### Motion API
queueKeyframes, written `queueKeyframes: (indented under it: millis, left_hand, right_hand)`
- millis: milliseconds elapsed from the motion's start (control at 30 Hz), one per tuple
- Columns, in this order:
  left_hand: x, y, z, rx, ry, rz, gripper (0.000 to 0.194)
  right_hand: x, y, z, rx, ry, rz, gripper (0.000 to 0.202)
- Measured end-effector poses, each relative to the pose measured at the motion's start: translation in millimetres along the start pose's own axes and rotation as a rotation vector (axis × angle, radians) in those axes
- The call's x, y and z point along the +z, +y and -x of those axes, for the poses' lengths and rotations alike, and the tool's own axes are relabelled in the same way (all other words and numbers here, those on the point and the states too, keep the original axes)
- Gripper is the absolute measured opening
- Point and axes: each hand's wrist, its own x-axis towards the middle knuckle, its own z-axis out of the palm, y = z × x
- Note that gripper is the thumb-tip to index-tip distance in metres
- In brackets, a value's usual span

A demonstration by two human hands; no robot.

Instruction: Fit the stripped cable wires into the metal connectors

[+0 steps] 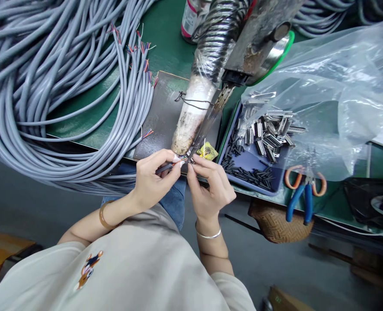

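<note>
My left hand [154, 179] is closed in a pinch around the end of a grey cable [164, 168], whose thin coloured wires point to the right. My right hand [211, 185] pinches a small metal connector [191, 159] between thumb and fingers, touching or very close to the wire ends. The soldering iron [222, 98] is mounted above, its tip reaching down to the connector. Exactly where tip, wire and connector meet is too small to make out. Behind the connector lies a yellow sponge-like piece [209, 151].
Bundles of grey cable [81, 86] with stripped ends cover the left. A ribbed extraction hose [219, 39] and a green-rimmed solder spool [277, 54] hang overhead. At right are a blue tray [277, 190] of connectors and black sleeves, a plastic bag [334, 99] and blue-handled pliers [303, 201].
</note>
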Motion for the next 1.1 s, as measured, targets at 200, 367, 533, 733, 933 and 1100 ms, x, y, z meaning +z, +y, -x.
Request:
queueKeyframes:
  millis: [200,367,533,733,933,1100]
  left_hand:
    - [-0.5,0.3,1.3,-0.040,-0.013,0.026,0.010]
    - [0.0,-2.7,3.7,-0.031,-0.019,-0.006,0.011]
    - [0.2,-1.9,1.0,0.018,-0.016,0.000,0.012]
    - [0.9,0.9,-2.3,0.017,-0.001,0.005,0.014]
    - [0.6,0.4,-1.9,0.029,-0.004,-0.005,0.011]
    - [1.0,0.1,-2.6,0.068,-0.017,-0.046,0.011]
  right_hand:
    - [-0.8,-0.6,2.2,-0.016,-0.007,-0.009,0.017]
    - [-1.0,0.4,3.1,-0.043,-0.014,0.010,0.018]
    - [0.9,2.7,1.9,-0.049,-0.008,0.003,0.019]
    - [0.6,0.9,0.0,-0.042,0.006,0.034,0.019]
    - [-2.2,-2.6,-2.2,-0.061,0.003,0.033,0.019]
    - [-5.4,-1.4,-2.7,-0.089,-0.013,0.056,0.020]
